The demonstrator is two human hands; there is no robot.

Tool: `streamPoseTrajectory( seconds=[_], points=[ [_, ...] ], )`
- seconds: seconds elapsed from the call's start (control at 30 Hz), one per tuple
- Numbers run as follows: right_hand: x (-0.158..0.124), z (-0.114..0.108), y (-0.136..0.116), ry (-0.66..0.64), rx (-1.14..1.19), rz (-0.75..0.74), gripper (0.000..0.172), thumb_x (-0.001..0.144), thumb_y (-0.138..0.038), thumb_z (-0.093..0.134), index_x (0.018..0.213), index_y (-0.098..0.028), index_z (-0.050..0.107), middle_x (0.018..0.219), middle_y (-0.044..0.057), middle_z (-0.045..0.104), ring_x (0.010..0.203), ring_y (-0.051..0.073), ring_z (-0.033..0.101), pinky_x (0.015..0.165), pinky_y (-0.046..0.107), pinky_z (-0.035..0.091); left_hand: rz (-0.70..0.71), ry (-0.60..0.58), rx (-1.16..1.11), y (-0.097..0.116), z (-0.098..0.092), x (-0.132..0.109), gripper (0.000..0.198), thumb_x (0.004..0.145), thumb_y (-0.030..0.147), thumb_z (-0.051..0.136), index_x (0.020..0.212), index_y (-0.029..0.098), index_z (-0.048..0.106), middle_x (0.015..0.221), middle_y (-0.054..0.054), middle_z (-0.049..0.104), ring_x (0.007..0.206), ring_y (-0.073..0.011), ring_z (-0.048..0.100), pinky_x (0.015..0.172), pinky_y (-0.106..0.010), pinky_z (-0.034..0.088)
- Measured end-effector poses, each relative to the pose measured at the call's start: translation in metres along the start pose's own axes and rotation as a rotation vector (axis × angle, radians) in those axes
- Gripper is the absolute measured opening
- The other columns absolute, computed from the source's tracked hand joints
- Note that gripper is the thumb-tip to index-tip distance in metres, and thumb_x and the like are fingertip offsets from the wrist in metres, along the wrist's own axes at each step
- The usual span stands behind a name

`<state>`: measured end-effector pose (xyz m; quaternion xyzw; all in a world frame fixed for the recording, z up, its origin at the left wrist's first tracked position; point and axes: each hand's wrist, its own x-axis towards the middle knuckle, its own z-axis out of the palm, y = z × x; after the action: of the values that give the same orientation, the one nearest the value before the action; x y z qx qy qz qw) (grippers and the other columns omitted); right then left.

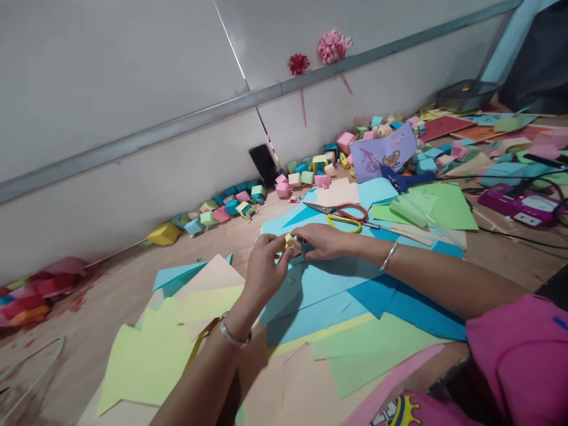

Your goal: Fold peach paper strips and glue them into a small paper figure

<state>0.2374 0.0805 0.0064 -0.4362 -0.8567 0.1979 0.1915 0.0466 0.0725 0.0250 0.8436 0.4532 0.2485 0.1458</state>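
Observation:
My left hand (265, 266) is closed on a small folded paper piece (290, 242), pale yellow and peach, pinched between thumb and fingers. From the other side, my right hand (322, 241) reaches in with its fingers curled at the piece; its fingertips are partly hidden, and what they grip is hard to make out. Both hands are above overlapping blue paper sheets (310, 296). Just behind them lie scissors (350, 218) with one red and one yellow handle loop, blades pointing left.
Small paper cubes (231, 207) line the wall, where a dark phone (264, 164) leans. A blue glue gun (406, 179) rests by a purple drawn-on card (370, 157). At right is a purple power strip (517, 204) with cords. Yellow paper (146, 361) lies at left.

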Motion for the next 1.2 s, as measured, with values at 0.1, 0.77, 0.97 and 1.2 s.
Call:
streamPoseTrajectory(
  seconds=[0.1, 0.77, 0.97, 1.2],
  points=[
    [-0.001, 0.001, -0.002, 0.009, -0.017, 0.009, 0.027, 0.072, -0.014, 0.064, 0.098, -0.018, 0.055, 0.100, 0.007, 0.065, 0.090, 0.022, 0.059, 0.067, 0.027, 0.038, 0.022, -0.018, 0.013, -0.004, 0.000, 0.001, 0.033, 0.082, 0.018, 0.053, 0.111, 0.022, 0.068, 0.093, -0.007, 0.058, 0.084, -0.0189, 0.058, 0.067, -0.027, 0.053],
    [-0.004, 0.009, -0.003, 0.046, -0.132, 0.007, 0.035, 0.079, -0.022, 0.061, 0.110, -0.017, 0.048, 0.095, 0.009, 0.067, 0.081, 0.023, 0.060, 0.057, 0.027, 0.030, 0.027, -0.054, 0.107, -0.012, -0.002, 0.004, 0.033, 0.082, 0.013, 0.049, 0.108, 0.022, 0.069, 0.091, -0.008, 0.061, 0.082, -0.0217, 0.059, 0.075, -0.033, 0.049],
    [-0.003, 0.007, -0.004, 0.020, -0.141, -0.079, 0.022, 0.081, -0.021, 0.063, 0.101, -0.022, 0.054, 0.101, 0.005, 0.067, 0.088, 0.020, 0.060, 0.062, 0.026, 0.032, 0.031, -0.104, 0.069, -0.016, 0.000, 0.002, 0.027, 0.082, 0.014, 0.052, 0.100, 0.023, 0.070, 0.091, -0.007, 0.062, 0.079, -0.0193, 0.063, 0.069, -0.029, 0.051],
    [-0.004, 0.005, -0.003, -0.002, -0.086, 0.010, 0.026, 0.080, -0.024, 0.066, 0.102, -0.019, 0.053, 0.100, 0.007, 0.067, 0.086, 0.022, 0.060, 0.058, 0.026, 0.028, 0.048, -0.066, 0.027, -0.020, -0.006, -0.001, 0.026, 0.077, 0.014, 0.063, 0.102, 0.020, 0.062, 0.104, -0.006, 0.067, 0.094, -0.0208, 0.066, 0.078, -0.032, 0.055]
  ],
)
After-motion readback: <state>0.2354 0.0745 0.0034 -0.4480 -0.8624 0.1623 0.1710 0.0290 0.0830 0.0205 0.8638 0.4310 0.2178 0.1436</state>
